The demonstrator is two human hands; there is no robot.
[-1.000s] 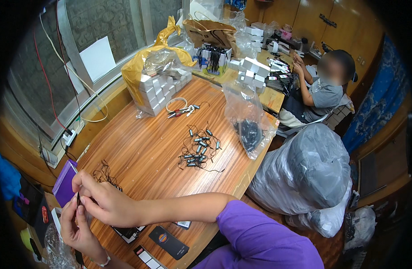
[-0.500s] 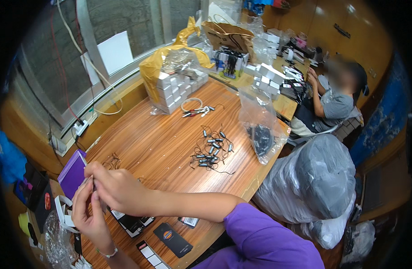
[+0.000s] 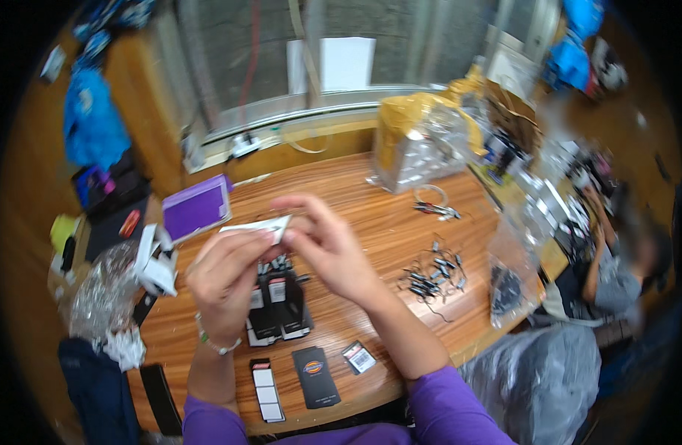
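Note:
My left hand (image 3: 226, 278) pinches a small flat white piece (image 3: 252, 227), like a folded card or paper, by its lower edge. At the right end of that piece, my right hand (image 3: 326, 248) grips it between thumb and fingers, with its index finger stretched above. Directly below the hands lies a stack of black cards (image 3: 289, 317) with white labels, partly hidden by my left hand. Nearer me are a strip of white labels (image 3: 267, 393), a black card with an oval emblem (image 3: 316, 378) and a small labelled tag (image 3: 359, 357).
Small dark cylinders with black cords (image 3: 430, 282) lie in a pile at right. Pliers (image 3: 435, 211) rest farther back, near a yellow-wrapped bag of white boxes (image 3: 423, 152). A purple box (image 3: 196, 210) stands at left. Another person (image 3: 615, 267) works at far right.
The view has swung left, so the table sits more centrally. My hands have come apart somewhat from their tight overlap, and the white piece between them now shows.

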